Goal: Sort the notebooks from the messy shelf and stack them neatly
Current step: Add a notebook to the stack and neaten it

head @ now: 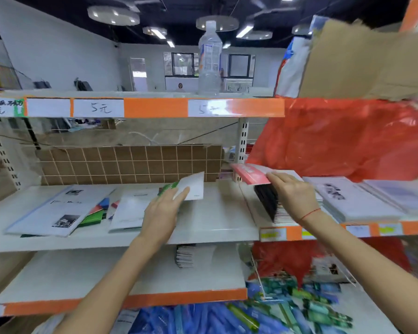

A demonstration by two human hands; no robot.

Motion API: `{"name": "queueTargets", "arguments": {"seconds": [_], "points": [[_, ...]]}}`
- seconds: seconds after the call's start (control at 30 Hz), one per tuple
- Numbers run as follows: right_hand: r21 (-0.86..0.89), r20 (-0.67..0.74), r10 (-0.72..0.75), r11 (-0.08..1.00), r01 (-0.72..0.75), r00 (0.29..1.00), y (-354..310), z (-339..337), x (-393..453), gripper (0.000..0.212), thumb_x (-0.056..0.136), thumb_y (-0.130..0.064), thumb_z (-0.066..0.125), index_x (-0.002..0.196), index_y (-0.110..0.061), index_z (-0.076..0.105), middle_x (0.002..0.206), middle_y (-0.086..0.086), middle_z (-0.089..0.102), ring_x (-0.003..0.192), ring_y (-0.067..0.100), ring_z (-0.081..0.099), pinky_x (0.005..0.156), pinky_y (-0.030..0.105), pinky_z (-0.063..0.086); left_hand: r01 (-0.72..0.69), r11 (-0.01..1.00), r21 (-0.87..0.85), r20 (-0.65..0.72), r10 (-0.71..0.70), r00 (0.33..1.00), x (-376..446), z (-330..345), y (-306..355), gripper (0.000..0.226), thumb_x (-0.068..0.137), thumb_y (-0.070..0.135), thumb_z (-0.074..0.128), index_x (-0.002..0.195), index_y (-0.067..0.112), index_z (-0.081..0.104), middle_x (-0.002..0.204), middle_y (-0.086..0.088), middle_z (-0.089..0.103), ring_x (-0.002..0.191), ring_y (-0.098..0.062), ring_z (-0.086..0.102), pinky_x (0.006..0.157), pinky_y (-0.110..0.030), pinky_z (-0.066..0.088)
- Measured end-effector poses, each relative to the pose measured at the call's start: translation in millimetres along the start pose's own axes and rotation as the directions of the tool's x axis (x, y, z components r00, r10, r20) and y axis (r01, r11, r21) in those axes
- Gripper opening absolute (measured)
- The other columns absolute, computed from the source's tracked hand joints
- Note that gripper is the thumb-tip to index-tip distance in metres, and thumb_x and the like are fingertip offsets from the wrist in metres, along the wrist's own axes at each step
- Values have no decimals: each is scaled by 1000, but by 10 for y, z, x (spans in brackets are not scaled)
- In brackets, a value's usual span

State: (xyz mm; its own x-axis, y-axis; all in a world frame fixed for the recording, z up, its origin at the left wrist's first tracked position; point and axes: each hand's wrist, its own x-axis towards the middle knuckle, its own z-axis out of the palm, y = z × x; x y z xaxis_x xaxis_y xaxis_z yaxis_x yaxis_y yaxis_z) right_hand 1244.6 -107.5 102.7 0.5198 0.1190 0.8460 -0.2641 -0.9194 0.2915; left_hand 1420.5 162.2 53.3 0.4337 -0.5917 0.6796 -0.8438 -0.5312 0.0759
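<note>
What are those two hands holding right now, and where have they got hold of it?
The left hand holds a white-and-green notebook by its lower near corner. The right hand rests on top of a notebook stack, fingertips touching the pink notebook.

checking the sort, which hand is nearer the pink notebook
Right. The right hand rests on the pink notebook atop the dark stack; the left hand is well off to its left, holding a white notebook.
</note>
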Motion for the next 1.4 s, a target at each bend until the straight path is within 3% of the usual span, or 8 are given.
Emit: {"name": "queueTargets", "arguments": {"seconds": [0.13,0.37,0.57,0.63,0.7,0.87,1.0,1.4], "points": [[-16,11,19,1000,-19,1000,631,46,-153,21,67,-4,66,87,-8,72,81,7,72,66,23,69,45,23,47,-13,1000,-2,-54,13,998,243,178,499,86,39,-26,68,117,8,65,109,-18,67,91,-36,67,61,-38,55],[73,170,-25,997,12,985,1438,275,-524,48,62,1,32,87,-6,73,82,6,71,59,20,66,39,21,41,68,997,-39,-103,-72,992,587,641,1304,83,39,-29,64,115,5,65,107,-17,68,87,-33,69,61,-35,55],[178,273,-90,983,42,958,1521,607,-805,48,63,-6,34,92,-6,73,76,8,69,59,23,66,35,24,46,144,990,7,-74,-143,987,686,833,1613,80,52,-24,68,122,14,58,112,-14,67,84,-34,67,61,-34,54],[225,304,-109,974,40,947,1512,633,-852,42,61,-2,50,96,-5,72,78,9,69,63,26,67,37,28,50,167,986,5,-62,-167,984,707,857,1658,81,58,-21,67,126,20,50,114,-13,66,86,-34,66,62,-35,54],[284,320,-149,957,55,936,1485,631,-872,42,56,1,65,96,-5,72,81,10,70,67,28,68,44,32,54,170,985,3,-56,-170,984,740,868,1699,79,62,-20,65,126,21,45,116,-13,65,89,-34,65,63,-36,54],[370,557,-164,927,-66,814,1472,719,-952,37,82,-27,46,106,-11,69,103,12,69,93,30,68,67,51,54,181,982,47,-52,-178,983,841,874,1811,73,60,-20,63,123,15,55,113,-12,66,84,-33,66,57,-34,53],[408,702,-124,877,-254,701,1494,765,-977,58,89,-41,31,137,-13,47,142,12,45,134,28,39,106,51,28,174,983,62,-81,-169,982,917,909,1875,70,55,-24,63,118,8,63,111,-15,67,83,-34,67,55,-36,53],[406,730,-87,853,-328,678,1499,841,-881,44,101,-34,37,143,-21,36,151,-1,31,141,14,21,113,41,11,149,988,43,-71,-146,987,1016,959,1915,62,65,-16,52,121,9,63,113,-13,66,83,-33,66,57,-35,52]]}}
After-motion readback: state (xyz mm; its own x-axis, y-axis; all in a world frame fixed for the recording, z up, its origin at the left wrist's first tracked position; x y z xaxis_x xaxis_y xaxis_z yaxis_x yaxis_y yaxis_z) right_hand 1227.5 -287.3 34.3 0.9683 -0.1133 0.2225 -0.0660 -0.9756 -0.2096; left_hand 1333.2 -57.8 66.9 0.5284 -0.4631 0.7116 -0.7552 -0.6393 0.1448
